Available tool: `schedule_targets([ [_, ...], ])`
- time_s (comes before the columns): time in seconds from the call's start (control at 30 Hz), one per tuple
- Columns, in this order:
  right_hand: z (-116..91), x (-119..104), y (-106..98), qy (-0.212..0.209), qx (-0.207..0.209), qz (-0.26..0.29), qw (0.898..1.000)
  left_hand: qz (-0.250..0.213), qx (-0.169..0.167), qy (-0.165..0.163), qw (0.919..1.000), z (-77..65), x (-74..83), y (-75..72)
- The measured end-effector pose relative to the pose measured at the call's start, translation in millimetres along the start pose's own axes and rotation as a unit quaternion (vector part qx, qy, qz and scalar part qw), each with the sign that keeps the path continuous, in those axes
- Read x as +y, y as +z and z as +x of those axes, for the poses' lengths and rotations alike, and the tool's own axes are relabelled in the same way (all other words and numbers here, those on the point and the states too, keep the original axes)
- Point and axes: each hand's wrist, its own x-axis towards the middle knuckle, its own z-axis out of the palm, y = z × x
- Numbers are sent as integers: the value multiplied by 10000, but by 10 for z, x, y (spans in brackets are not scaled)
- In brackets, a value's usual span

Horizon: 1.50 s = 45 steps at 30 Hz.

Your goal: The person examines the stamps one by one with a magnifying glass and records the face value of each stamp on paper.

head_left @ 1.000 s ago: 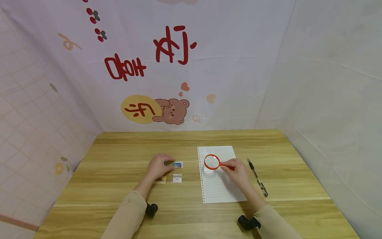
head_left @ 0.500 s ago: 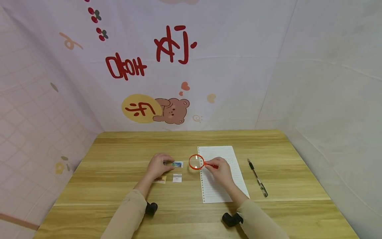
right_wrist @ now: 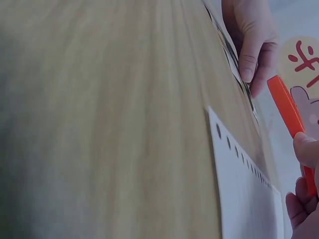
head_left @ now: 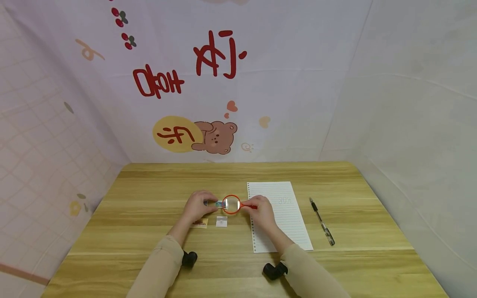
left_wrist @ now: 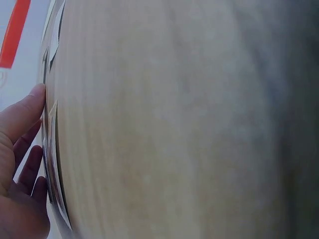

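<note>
My right hand (head_left: 262, 210) pinches the red handle of a magnifying glass (head_left: 232, 204), held left of the paper in the head view. Its round lens overlaps the right part of a small blue-green stamp-like picture (head_left: 219, 205). Beside that picture's left end, my left hand (head_left: 198, 205) rests on the table with thumb and fingers spread apart. A pale stamp-like card (head_left: 221, 222) and a yellow one (head_left: 201, 224) lie nearer to me. The left hand partly covers another dark small piece (head_left: 205, 203). In the right wrist view, an orange-red strip (right_wrist: 286, 107) of the magnifying glass sticks up from the fingers.
Lined paper (head_left: 285, 231) with punched holes and faint handwriting lies under and right of the right forearm. A black-capped clear pen (head_left: 322, 221) lies to its right. The wooden table (head_left: 149, 182) meets a printed cloth wall (head_left: 290, 103) behind.
The magnifying glass has moved left in my right hand, from over the paper to the blue-green picture. The handwriting on the paper is now uncovered. My left hand has stayed in place.
</note>
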Motion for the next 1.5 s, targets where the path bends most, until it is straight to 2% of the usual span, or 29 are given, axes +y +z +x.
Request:
schedule_targets([
  [0.5, 64, -99, 86, -85, -52, -256, 9996, -131, -35, 67, 9999, -15, 21, -30],
  [1.0, 93, -124, 142, -26, -66, -229, 9997, -231, 44, 72, 9997, -4, 11, -27],
  [1.5, 101, -86, 207, -34, -92, -462, 9989, -204, 57, 45, 9998, -1, 22, -23],
])
